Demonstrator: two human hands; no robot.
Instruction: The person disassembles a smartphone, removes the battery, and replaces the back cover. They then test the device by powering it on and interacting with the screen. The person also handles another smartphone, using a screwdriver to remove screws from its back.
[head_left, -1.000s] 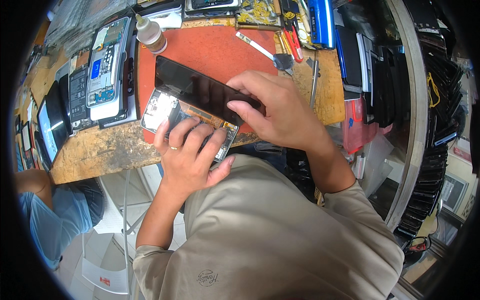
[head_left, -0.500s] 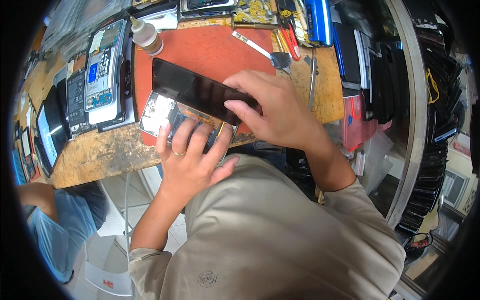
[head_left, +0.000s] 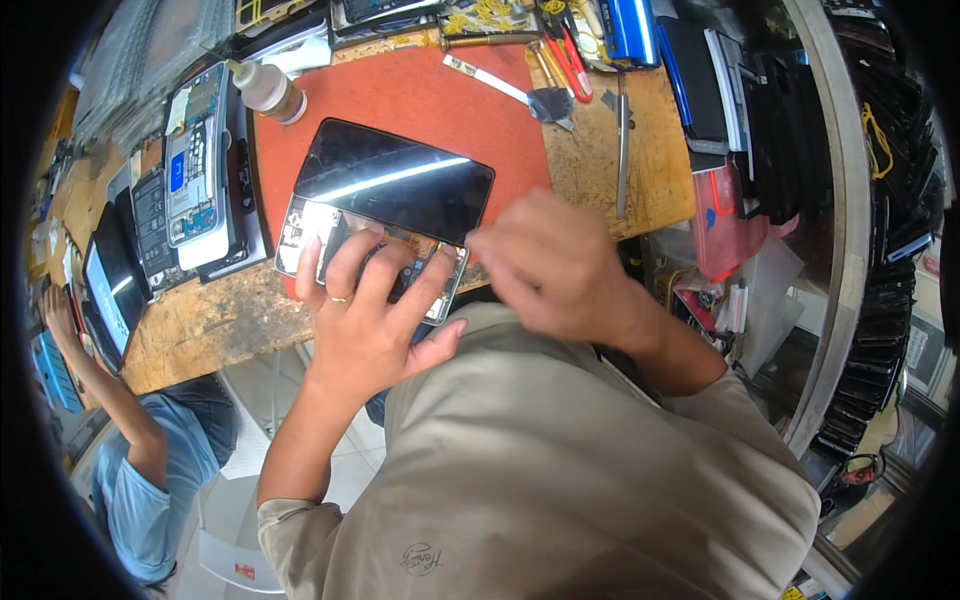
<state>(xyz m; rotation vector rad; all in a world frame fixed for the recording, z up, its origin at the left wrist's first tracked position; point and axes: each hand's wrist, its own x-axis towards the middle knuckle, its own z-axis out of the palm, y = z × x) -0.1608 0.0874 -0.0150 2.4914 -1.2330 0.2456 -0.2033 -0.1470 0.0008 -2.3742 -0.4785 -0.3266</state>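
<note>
fingers of the left hand (head_left: 368, 322) are spread apart, bent down onto an opened, silver-edged rectangular phone body (head_left: 297, 232), with the thumb sticking out off its near edge, so not really closed round anything as far as i can see. the underside is hidden though.

the bit that matters imo is the flat black glass screen panel (head_left: 395, 180). it lies just past those left fingertips, on the far side from the wearer, with its near long edge running alongside the body's far edge. both long axes go roughly side to side, dropping a little toward the right, so pretty much parallel. a thin orange flex cable (head_left: 417, 243) shows between the left fingertips and the panel.

now the right hand (head_left: 555, 265): fingers curled in, blurry, right by the panel's near right corner. can't tell if they're pinching that corner or only beside it. most of the panel stretches away to the left of them, so the right hand is nearer its right end and the left hand is nearer its long near edge.

orange-red flat mat (head_left: 430, 95) carries on beyond all the fingers, fwiw.
</note>
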